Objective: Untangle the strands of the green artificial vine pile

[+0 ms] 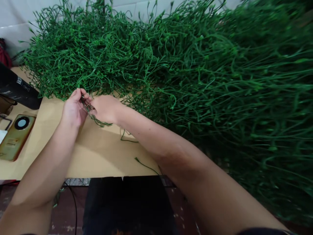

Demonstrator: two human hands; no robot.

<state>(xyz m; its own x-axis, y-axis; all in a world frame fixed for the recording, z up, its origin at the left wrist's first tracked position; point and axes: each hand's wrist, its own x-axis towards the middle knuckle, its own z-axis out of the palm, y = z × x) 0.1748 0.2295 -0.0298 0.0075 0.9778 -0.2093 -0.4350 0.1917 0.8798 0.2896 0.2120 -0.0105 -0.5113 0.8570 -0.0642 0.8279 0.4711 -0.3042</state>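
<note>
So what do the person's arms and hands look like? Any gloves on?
No gloves: the left hand and right hand are bare. Both forearms are uncovered too, with no watch showing. A dark sleeve edge shows at the bottom right.

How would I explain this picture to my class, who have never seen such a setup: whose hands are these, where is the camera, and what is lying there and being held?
There is no machine here, just a person's bare hands. The single picture comes from a camera worn on that person's head, looking forward and down. The left hand and right hand meet around a few thin green stalks; the exact finger grip is hard to make out. On the tan surface, a big heap of similar stalks stretches across the back and right, with a loose stalk near the front edge. At the left are a black bottle and a phone.
</note>
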